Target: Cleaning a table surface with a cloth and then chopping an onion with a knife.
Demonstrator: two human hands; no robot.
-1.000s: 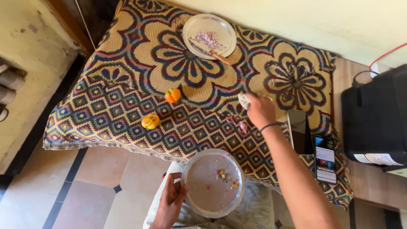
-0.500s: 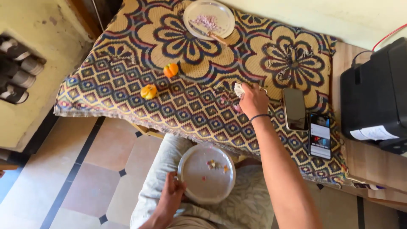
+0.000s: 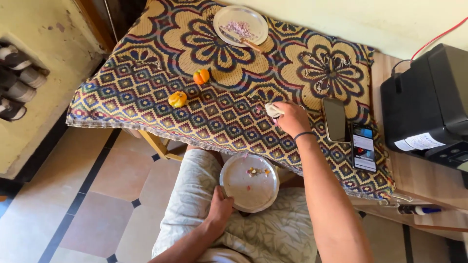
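My left hand (image 3: pixel 220 208) grips the rim of a round steel plate (image 3: pixel 242 191) that rests on my lap; a few small food scraps lie on it. My right hand (image 3: pixel 291 118) reaches onto the patterned table cloth (image 3: pixel 141 97) and is closed around a small white piece (image 3: pixel 272 110), its kind unclear. An orange pepper (image 3: pixel 201 76) and a yellow pepper (image 3: pixel 177 99) lie on the cloth to the left of that hand. A second steel plate (image 3: pixel 253 17) with chopped pinkish bits and a wooden-handled knife (image 3: pixel 247 43) stands at the far side.
Two phones (image 3: pixel 335 119) (image 3: pixel 363 147) lie on the cloth beside my right wrist. A black printer (image 3: pixel 429 104) stands on the wooden surface at right, with a pen (image 3: pixel 419 210) near the edge. Tiled floor and shoes (image 3: pixel 17 78) are at left.
The view shifted, so the table appears higher. My right hand drew slightly toward me with the white piece. My left hand moved around the lap plate's rim.
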